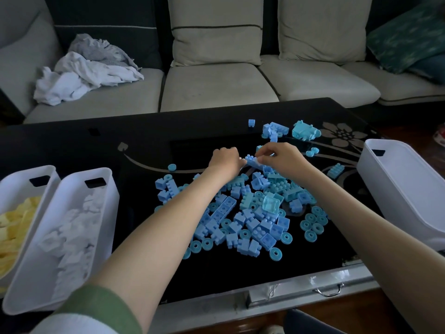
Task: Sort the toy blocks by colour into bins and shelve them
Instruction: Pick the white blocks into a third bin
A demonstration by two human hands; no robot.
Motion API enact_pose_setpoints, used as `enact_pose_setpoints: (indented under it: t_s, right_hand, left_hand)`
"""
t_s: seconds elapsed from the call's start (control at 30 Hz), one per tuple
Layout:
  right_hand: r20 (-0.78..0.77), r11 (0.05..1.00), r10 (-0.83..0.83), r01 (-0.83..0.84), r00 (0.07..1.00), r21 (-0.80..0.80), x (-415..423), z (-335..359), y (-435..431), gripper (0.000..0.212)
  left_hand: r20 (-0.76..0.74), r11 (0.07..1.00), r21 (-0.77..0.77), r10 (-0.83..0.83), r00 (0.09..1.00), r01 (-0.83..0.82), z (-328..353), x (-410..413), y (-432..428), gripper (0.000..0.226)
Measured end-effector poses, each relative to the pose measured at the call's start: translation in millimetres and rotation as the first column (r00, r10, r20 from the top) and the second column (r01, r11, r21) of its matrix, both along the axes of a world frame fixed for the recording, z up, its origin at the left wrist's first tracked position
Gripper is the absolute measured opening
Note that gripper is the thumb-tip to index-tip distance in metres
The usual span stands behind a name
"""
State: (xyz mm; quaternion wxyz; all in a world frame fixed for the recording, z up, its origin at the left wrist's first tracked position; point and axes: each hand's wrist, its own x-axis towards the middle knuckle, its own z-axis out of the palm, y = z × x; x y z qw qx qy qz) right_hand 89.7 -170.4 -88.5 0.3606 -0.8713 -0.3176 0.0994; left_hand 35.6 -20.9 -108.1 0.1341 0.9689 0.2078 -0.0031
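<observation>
Left hand (225,161): fingers curling, gripping one end of a studded blue block (252,161). Right hand (280,158): fingertips pinching the other end, hovering over the glossy plastic blue pile (250,213) lying mid-bench (144,145).

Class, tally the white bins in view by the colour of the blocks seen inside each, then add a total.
Yellow-block bin: 1
White-block bin: 1
Bin showing no blocks: 1
Total: 3
</observation>
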Motion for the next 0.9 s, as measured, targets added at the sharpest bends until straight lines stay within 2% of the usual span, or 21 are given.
enact_pose_setpoints:
  t_s: [0.23, 0.37, 0.57, 0.7, 0.9]
  right_hand:
    - [0.069, 0.996, 0.017, -0.024, 0.997, 0.09, -28.2, 23.9, 19.0, 0.018]
    - [0.073, 0.98, 0.136, -0.145, 0.988, 0.133, -70.7, 47.3, 46.7, 0.019]
    - [0.042, 0.908, 0.385, -0.387, 0.922, 0.16, -170.5, 56.1, 93.3, 0.025]
    - [0.058, 0.84, 0.513, -0.515, 0.857, 0.171, -223.5, 41.6, 119.6, 0.026]
    - [-0.001, 0.82, 0.555, -0.548, 0.832, 0.166, -254.8, 22.8, 145.3, 0.026]
  left_hand:
    - [0.016, 0.997, 0.022, 0.074, 0.997, -0.074, 40.2, -35.3, 1.1, 0.034]
    - [0.036, 0.989, 0.087, 0.118, 0.992, -0.121, 72.7, -90.6, 20.1, 0.037]
    - [-0.09, 0.954, 0.191, 0.253, 0.963, -0.233, 91.2, -210.3, 67.2, 0.034]
    - [-0.129, 0.94, 0.09, 0.339, 0.932, -0.329, 81.6, -266.4, 88.9, 0.031]
    - [-0.085, 0.92, 0.001, 0.39, 0.917, -0.391, 70.6, -293.7, 102.8, 0.035]
